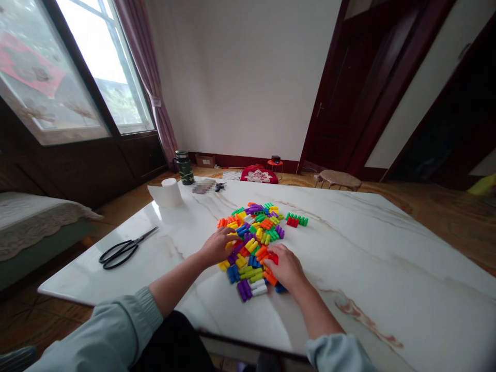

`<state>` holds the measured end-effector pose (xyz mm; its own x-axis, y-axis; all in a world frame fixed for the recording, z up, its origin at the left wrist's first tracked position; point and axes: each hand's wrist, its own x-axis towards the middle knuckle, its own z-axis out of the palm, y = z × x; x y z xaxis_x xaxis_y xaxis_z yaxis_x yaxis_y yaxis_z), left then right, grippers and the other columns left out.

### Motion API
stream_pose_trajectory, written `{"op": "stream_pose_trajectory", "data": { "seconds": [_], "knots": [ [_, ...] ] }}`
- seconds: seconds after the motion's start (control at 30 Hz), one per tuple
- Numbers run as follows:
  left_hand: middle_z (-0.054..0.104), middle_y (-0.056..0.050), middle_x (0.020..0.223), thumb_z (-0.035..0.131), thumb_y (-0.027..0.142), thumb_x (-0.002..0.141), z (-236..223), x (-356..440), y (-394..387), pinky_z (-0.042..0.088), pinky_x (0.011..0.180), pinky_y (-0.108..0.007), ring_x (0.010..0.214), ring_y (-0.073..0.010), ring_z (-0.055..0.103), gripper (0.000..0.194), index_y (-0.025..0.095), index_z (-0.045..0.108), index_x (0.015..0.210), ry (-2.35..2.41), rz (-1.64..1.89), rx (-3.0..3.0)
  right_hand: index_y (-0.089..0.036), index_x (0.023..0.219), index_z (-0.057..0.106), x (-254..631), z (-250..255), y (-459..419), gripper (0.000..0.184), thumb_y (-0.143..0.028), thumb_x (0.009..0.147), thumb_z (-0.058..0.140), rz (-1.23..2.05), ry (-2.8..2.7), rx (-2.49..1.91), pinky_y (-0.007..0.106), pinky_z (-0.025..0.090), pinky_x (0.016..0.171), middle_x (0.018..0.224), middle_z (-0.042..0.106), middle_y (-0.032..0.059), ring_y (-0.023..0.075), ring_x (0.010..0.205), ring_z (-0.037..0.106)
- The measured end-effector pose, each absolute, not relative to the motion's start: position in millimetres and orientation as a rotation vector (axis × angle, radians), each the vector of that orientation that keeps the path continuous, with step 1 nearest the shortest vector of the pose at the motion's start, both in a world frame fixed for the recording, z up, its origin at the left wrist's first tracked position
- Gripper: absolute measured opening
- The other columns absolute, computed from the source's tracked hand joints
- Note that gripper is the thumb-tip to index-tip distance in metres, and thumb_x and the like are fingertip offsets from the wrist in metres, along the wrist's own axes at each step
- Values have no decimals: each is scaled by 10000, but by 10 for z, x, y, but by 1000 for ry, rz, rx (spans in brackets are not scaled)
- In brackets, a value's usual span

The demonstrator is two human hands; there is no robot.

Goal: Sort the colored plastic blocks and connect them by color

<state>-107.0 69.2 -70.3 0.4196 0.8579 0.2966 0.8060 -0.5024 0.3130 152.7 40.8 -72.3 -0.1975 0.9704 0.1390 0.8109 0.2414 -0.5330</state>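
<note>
Here on the white, veined, glossy tabletop [360, 258], a heap of multicoloured plastic tube-shaped blocks [251, 246] spreads across the middle, left hand [217, 247] at its left side, right hand [285, 266] at its right! Just beside its far right side sits a green-and-red ridged plastic cluster [300, 220]. Now left: long-bladed black scissors [136, 242], a white cylindrical paper roll [171, 192] behind them, a green camouflage-patterned flask [185, 169] farther back. And beyond the table, rightward, a round brown stool [338, 180]!
</note>
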Motion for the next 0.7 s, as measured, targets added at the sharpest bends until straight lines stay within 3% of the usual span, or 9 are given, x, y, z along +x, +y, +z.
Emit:
{"op": "stream_pose_trajectory", "data": {
  "seconds": [0.13, 0.33, 0.7],
  "knots": [
    [630, -85, 1211, 569, 127, 685, -735, -973, 711, 489, 997, -431, 1088, -275, 594, 448, 252, 726, 1085, 1505, 585, 2526, -225, 1052, 713, 1530, -727, 418, 271, -279, 797, 639, 486, -2076, -1620, 292, 478, 862, 1102, 664, 65, 209, 969, 646],
    [636, -77, 1135, 559, 131, 705, -802, -931, 814, 526, 910, -349, 1000, -234, 624, 456, 242, 689, 1128, 1538, 488, 2525, -206, 1057, 712, 1517, -707, 414, 277, -269, 799, 633, 480, -2087, -1629, 302, 478, 874, 1093, 663, 79, 219, 976, 644],
    [582, -90, 1027, 559, 229, 815, -687, -839, 767, 530, 775, -357, 849, -229, 614, 220, 222, 632, 1023, 1531, 274, 2670, -213, 1038, 718, 1513, -716, 418, 270, -238, 790, 615, 478, -2093, -1597, 283, 468, 882, 1081, 662, 75, 204, 965, 648]
  ]
}}
